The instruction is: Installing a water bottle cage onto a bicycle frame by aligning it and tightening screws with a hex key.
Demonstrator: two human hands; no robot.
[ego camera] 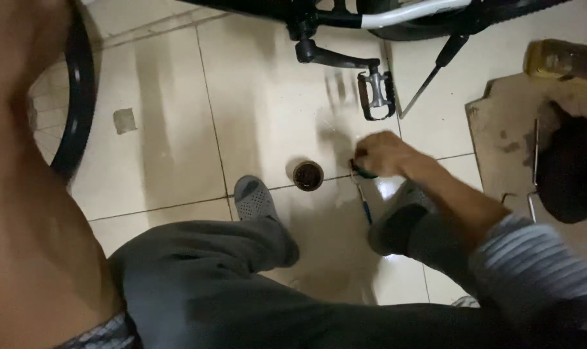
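A person's right hand (382,154) reaches down to a pale tiled floor (170,148), its fingers closed together around the top of a thin, dark-handled tool (364,197) whose shaft runs down and away from the hand toward the right shoe (397,220). Just to the left of that hand sits a small round tin (307,175), open and dark inside, standing on a grout line and not touching the fingers. The grey perforated left shoe (254,200) is planted just below and left of the tin. Above the hand hang a bicycle's metal pedal (375,95) and black crank arm (332,57). A bare left forearm (28,194) fills the frame's left edge; its hand is out of view. A sheet of cardboard (506,129) lies well to the right of the hand.
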